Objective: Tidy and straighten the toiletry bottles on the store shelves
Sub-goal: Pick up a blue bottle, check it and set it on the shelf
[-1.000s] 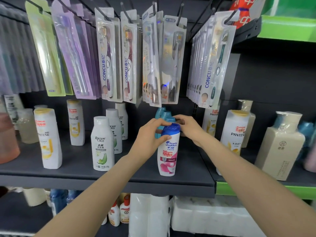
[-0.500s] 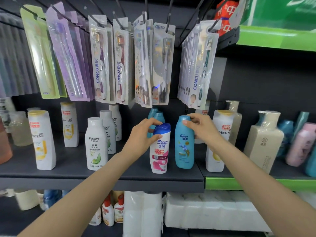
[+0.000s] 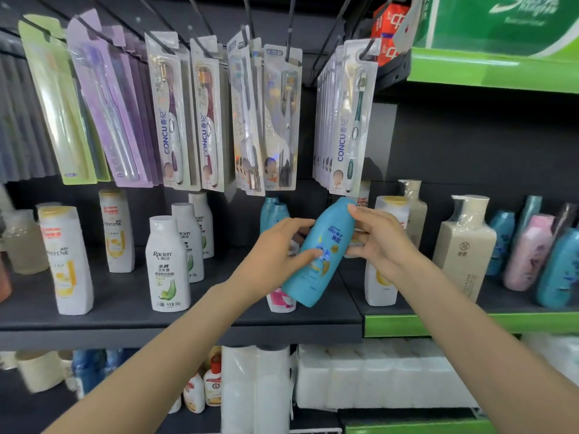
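The blue bottle is off the shelf, tilted with its cap up to the right and its base low to the left, held in front of the dark shelf; the right hand grips its upper part, fingers curled over the neck and shoulder from the right; the left hand holds the lower body from the left, thumb pressed on the label and fingers wrapped behind. The step in hand looks like repositioning this one bottle: it is lifted clear and not yet set down. The next move, as I judge it, calls for bringing it upright, turning the label to face out, and standing it in a row with its own kind; two more blue bottles stand further back on the shelf.

Just behind and below its base stands the pink-and-white bottle, mostly hidden by the left hand and liable to be knocked as the blue one comes down; to the right a white Pantene bottle stands close behind the right hand. Left of the hands stand white Raclen bottles and further Pantene bottles; toothbrush packs hang low overhead, close above the cap, so little room is left for lifting higher.
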The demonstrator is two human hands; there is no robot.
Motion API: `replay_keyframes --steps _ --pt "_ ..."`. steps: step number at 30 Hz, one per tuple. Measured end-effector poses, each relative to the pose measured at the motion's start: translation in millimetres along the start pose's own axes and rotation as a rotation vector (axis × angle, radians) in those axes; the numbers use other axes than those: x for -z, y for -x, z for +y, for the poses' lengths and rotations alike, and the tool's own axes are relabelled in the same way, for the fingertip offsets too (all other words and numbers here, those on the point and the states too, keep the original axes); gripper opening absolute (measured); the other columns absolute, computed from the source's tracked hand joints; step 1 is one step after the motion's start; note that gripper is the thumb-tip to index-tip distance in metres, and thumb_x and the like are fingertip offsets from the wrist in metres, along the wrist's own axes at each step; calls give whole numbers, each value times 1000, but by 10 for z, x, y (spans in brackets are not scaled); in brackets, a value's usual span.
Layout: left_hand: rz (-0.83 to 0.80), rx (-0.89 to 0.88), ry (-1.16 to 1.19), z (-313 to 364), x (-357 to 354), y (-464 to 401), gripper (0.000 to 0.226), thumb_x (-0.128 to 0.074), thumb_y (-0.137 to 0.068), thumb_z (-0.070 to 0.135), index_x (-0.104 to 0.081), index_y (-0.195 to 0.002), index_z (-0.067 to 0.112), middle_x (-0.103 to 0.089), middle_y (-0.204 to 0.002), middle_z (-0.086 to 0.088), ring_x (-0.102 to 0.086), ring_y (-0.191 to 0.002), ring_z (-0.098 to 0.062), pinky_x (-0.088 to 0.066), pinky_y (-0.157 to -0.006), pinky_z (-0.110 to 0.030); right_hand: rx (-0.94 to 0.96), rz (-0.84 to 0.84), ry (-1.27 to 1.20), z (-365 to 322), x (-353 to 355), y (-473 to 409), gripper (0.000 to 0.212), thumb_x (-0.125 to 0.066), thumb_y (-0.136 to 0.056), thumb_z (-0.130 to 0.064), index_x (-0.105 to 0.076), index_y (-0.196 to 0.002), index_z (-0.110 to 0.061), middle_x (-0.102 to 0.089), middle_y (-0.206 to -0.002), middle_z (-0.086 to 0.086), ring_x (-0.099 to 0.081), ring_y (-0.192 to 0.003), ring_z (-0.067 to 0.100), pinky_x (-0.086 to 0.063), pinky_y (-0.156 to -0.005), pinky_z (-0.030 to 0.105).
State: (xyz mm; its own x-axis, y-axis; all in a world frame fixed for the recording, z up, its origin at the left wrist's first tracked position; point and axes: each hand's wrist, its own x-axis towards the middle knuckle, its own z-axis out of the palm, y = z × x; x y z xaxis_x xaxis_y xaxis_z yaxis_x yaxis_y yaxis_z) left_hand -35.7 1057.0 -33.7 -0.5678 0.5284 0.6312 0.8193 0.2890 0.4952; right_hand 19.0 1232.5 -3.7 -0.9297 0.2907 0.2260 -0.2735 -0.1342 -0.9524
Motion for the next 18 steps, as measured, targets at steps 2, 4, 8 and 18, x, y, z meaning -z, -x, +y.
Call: replay_keyframes --steps 2,4,8,18 --pt "-42 75 81 8 52 37 44 -62 -86 34 -54 -127 20 -61 -111 9 -59 -94 -2 -49 -82 -12 -20 52 -151 8 -8 11 13 -54 -94 -20 -61 -97 -9 -66 -93 9 -67 -85 20 -60 -66 38" --pt "-96 148 172 -34 139 75 41 -62 -86 35 -58 -123 18 -65 -110 6 -64 -96 -6 -55 -84 -26 -29 83 -275 11 -16 17 14 -53 -94 -20 -59 -100 -9 -65 -95 10 -65 -91 22 -60 -68 38" --pt "-188 216 270 -118 288 172 31 -66 -85 27 -62 -113 17 -69 -106 2 -68 -95 -10 -57 -83 -39 -33 51 -342 26 -63 54 14 -52 -95 -19 -59 -103 -9 -66 -97 10 -65 -95 22 -60 -72 39" --pt "114 -117 -419 -210 456 368 53 -69 -83 21 -51 -133 21 -60 -113 -1 -56 -96 -16 -41 -85 -22 -89 -23 -238 83 -196 97 16 -59 -91 -17 -59 -99 -3 -67 -102 16 -68 -97 22 -57 -82 32"
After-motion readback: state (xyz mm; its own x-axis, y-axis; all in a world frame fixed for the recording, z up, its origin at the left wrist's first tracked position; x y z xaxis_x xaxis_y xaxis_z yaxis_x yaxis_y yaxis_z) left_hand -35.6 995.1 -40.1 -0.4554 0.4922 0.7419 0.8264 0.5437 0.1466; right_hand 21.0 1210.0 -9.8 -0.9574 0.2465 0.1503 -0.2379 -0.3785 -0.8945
